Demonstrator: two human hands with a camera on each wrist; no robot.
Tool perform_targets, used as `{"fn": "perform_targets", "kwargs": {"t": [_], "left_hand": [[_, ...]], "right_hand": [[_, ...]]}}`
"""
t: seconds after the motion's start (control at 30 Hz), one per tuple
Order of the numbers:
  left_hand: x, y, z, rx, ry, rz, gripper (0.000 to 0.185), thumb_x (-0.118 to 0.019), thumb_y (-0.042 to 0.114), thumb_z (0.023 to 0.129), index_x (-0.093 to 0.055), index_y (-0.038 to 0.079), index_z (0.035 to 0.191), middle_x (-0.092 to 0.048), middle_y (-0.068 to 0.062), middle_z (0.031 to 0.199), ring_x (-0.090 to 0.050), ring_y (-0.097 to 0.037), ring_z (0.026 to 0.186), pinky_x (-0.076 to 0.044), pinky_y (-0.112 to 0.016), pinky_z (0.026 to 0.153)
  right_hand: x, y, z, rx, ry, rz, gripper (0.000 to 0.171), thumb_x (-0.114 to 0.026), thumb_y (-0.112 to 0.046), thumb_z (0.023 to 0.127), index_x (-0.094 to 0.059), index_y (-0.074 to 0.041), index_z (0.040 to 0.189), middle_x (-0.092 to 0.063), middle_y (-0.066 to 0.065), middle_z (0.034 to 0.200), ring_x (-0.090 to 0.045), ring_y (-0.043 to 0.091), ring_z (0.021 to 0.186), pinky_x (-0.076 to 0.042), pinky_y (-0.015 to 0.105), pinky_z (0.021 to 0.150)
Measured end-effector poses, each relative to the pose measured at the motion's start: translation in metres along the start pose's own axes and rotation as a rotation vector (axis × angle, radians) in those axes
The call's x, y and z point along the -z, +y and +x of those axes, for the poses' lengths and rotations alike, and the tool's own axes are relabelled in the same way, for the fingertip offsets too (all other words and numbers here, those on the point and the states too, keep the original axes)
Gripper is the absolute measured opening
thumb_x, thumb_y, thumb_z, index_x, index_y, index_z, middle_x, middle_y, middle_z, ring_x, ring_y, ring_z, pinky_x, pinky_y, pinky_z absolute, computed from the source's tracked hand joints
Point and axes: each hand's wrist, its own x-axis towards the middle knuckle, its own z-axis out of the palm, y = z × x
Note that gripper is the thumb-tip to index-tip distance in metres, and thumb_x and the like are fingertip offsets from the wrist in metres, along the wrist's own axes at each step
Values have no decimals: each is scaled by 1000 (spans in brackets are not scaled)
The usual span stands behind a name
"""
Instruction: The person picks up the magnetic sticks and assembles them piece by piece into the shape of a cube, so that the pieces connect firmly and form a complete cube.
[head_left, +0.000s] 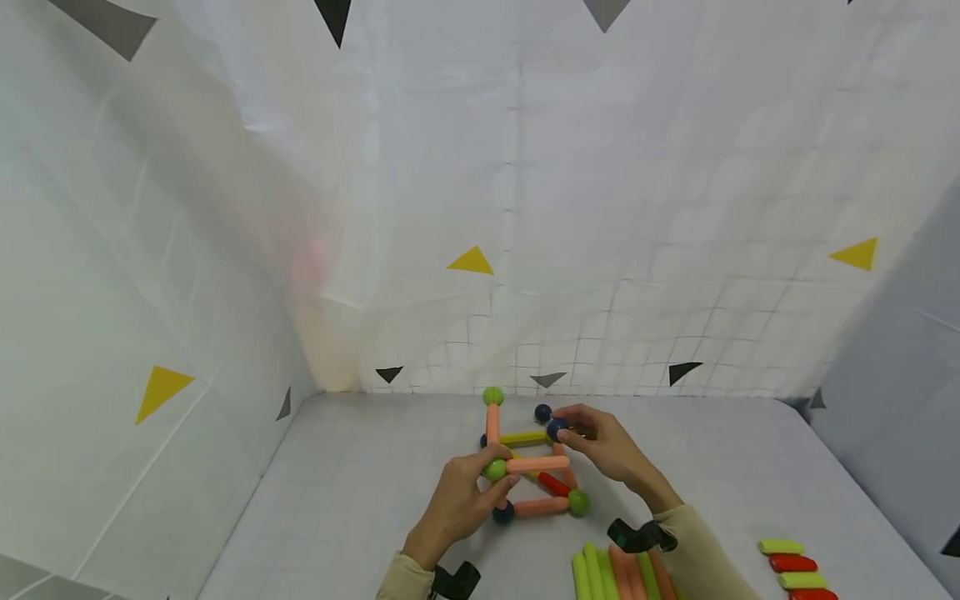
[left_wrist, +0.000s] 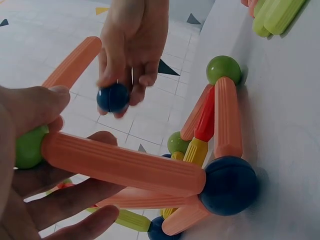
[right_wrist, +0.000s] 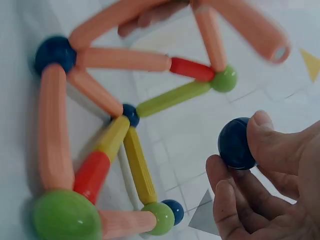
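Far left, one yellow triangle (head_left: 163, 392) is marking the side wall (head_left: 75, 333); two more are showing on the back wall (head_left: 585, 208). Your left hand (head_left: 463, 498) is pinching a green ball (head_left: 495, 470), thumb and fingers clamped on it; an orange rod (head_left: 540, 464) is sticking out rightward from it, far end free. That ball is forming an upper corner of the rod-and-ball frame (head_left: 553, 484), which is standing on the table (head_left: 330, 500). Frame is showing four green balls, yours included, and two dark blue balls (head_left: 503, 512). A third blue ball (head_left: 543, 412) is lying just behind; touching or not, can't tell. Your right hand (head_left: 611, 450) is pinching a fourth blue ball (head_left: 557, 429) near the frame's right side, thumb and fingers clamped on it. A rod bundle (head_left: 619, 575) is lying nearer you, partly hidden by your right sleeve (head_left: 705, 546), can't count. Far right, four short rods (head_left: 793, 563) are lying in a row: two green, two red.
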Motion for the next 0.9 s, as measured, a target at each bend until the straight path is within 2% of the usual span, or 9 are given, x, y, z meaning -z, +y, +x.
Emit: {"fn": "perform_targets", "kwargs": {"t": [0.17, 0.33, 0.47, 0.63, 0.9], "left_hand": [[1, 1, 0, 3, 4, 2, 20, -78, 23, 99, -70, 22, 117, -77, 8, 97, -62, 1, 82, -57, -29, 74], [0, 1, 0, -4, 7, 12, 20, -77, 23, 99, -70, 22, 117, -78, 7, 102, -64, 0, 86, -60, -36, 77], [0, 0, -1, -9, 5, 12, 20, -77, 24, 99, -70, 21, 117, -78, 7, 100, -63, 0, 83, -60, -36, 75], [0, 0, 0, -5, 4, 14, 20, -78, 24, 99, -70, 20, 117, -77, 8, 98, -61, 1, 81, -57, -30, 74], [0, 0, -1, -11, 5, 0, 19, -76, 25, 100, -70, 21, 118, -75, 8, 94, -60, 1, 79, -54, -23, 73]], "right_hand": [[1, -4, -22, -6, -15, 51, 44, -69, -26, 104, -63, -8, 143, -69, 16, 134, -71, 26, 112, -57, 25, 90], [2, -7, -38, 48, 11, 101, 40, -70, -24, 104, -64, -8, 141, -70, 18, 131, -73, 24, 109, -59, 26, 91], [4, -9, -48, 50, 20, 147, 41, -70, -22, 104, -64, -6, 141, -69, 20, 130, -73, 19, 104, -60, 27, 89], [6, -10, -55, 28, -4, 187, 42, -73, -22, 102, -64, -7, 141, -67, 22, 135, -73, 16, 105, -60, 27, 89], [5, -11, -58, 40, 6, 190, 41, -74, -21, 101, -65, -8, 139, -67, 24, 134, -74, 26, 107, -61, 28, 89]]}}
